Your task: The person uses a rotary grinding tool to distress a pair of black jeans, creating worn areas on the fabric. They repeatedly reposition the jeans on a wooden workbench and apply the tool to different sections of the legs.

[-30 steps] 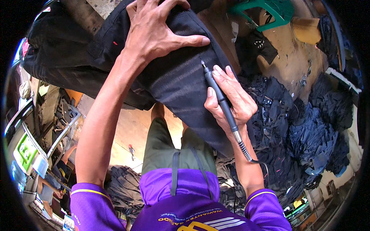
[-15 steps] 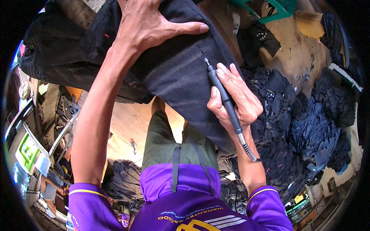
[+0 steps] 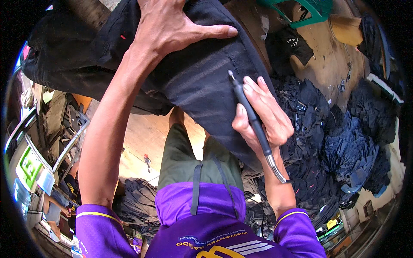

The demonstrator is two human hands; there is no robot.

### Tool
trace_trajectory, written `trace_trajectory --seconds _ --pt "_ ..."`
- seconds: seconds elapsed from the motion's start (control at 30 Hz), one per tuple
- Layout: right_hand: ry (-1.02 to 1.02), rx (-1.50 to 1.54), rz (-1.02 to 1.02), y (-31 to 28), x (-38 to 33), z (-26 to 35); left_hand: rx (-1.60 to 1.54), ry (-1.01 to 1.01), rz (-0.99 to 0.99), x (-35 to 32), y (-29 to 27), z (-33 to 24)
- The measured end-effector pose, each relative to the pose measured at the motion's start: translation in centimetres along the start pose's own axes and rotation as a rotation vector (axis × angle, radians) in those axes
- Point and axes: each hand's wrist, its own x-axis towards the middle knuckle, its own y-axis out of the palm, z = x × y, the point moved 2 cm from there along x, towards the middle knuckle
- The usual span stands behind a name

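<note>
A black pair of denim trousers [image 3: 195, 86] is spread out in front of me. My left hand [image 3: 167, 28] lies on the upper part with its thumb stretched out to the right; its fingertips run past the top edge of the picture. Wrapped in the fingers of my right hand [image 3: 269, 116] is a slim dark rotary grinder handpiece [image 3: 251, 112], with a spring-sheathed cable at its rear end. Its pale pointed bit is over the cloth, just left of a frayed mark [image 3: 234, 62] near the seam; whether it touches the cloth I cannot tell.
Heaps of dark cloth [image 3: 318, 129] cover the floor at the right, with another dark pile [image 3: 137, 200] at the lower left. A green plastic stool [image 3: 316, 13] stands at the far right. Metal frames and another person's arm [image 3: 56, 208] show at the left.
The handpiece's tip has shifted slightly down and away from the frayed mark. My left hand and the cloth have slid a little to the right.
</note>
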Motion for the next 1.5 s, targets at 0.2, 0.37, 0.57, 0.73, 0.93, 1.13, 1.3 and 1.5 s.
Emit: trace_trajectory --seconds 0.2,0.37,0.57,0.73,0.93,1.13,1.3,1.5 --pt "-0.016 -0.034 0.004 1.1 0.9 -0.3 -0.001 0.022 -0.003 -0.2 0.2 0.4" --pt "-0.01 -0.027 0.017 0.9 0.5 -0.2 -0.002 0.033 -0.006 -0.2 0.2 0.4" --pt "-0.012 -0.037 0.004 0.6 0.0 -0.2 0.002 0.009 0.005 -0.2 0.0 0.1" --pt "-0.003 -0.029 0.01 0.2 -0.5 -0.3 0.005 0.003 0.009 -0.2 0.1 0.1" --pt "0.01 -0.021 0.014 -0.2 -1.0 -0.2 -0.002 0.035 0.005 0.1 -0.2 -0.1" --pt "0.049 0.0 0.02 -0.9 -1.4 0.2 -0.007 0.037 0.001 -0.3 0.4 0.9" --pt "0.157 0.005 -0.058 -2.6 -3.9 0.4 0.007 0.106 -0.1 0.8 0.5 2.1" --pt "0.624 0.59 0.316 -8.8 -11.6 2.6 -0.242 0.005 -0.169 -0.2 -2.8 -0.4"
